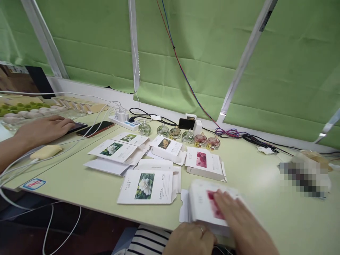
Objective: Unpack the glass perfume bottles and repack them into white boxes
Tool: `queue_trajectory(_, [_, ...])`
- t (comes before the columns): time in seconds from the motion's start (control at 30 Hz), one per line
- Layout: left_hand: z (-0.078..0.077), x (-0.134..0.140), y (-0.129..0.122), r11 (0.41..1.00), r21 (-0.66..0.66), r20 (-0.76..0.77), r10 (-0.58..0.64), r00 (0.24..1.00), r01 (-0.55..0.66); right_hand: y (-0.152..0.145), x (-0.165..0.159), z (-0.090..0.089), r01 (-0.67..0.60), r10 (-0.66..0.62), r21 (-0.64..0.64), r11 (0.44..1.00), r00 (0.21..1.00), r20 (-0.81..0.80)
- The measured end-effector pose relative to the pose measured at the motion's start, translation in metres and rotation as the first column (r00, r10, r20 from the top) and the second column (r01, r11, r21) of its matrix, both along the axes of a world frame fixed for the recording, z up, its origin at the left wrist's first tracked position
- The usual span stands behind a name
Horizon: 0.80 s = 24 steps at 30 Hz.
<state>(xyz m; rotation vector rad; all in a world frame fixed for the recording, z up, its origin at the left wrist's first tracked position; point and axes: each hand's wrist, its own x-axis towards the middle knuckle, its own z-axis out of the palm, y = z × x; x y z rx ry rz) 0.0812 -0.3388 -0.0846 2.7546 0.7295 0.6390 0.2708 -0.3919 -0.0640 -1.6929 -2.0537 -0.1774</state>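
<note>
White cardboard boxes [199, 191], stacked and printed with pink flowers on top, lie at the table's near edge. My right hand [236, 216], slightly blurred, rests with fingers stretched over the upper box's picture. Curled against the near side of the stack is my left hand [191, 239], wearing a ring; its fingertips are partly hidden. Just left lies a flattened carton with a white flower [146, 187]. Behind it are a carton with yellow flowers [166, 145], one with pink flowers [204, 161] and other white-flower cartons [113, 148].
Several round glass bottles [175, 132] line the back beside a small dark-screened device [186, 123]. Another person's hand [50, 125] touches a phone at left. Also there: a second phone [95, 128], a yellow case [46, 151], a power strip [124, 122], white cables and egg-like items [29, 114].
</note>
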Motion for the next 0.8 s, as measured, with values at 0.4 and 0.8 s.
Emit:
queue_trajectory(0.4, [0.024, 0.014, 0.024, 0.999, 0.048, -0.079, 0.003, 0.997, 0.001, 0.014, -0.011, -0.057, 0.015, -0.02, 0.028, 0.999, 0.982, 0.187])
queue_trajectory(0.8, [0.012, 0.017, 0.039, 0.973, 0.23, -0.135, 0.023, 0.991, 0.009, 0.03, 0.006, 0.064, -0.047, 0.021, -0.157, 0.986, 0.986, -0.165])
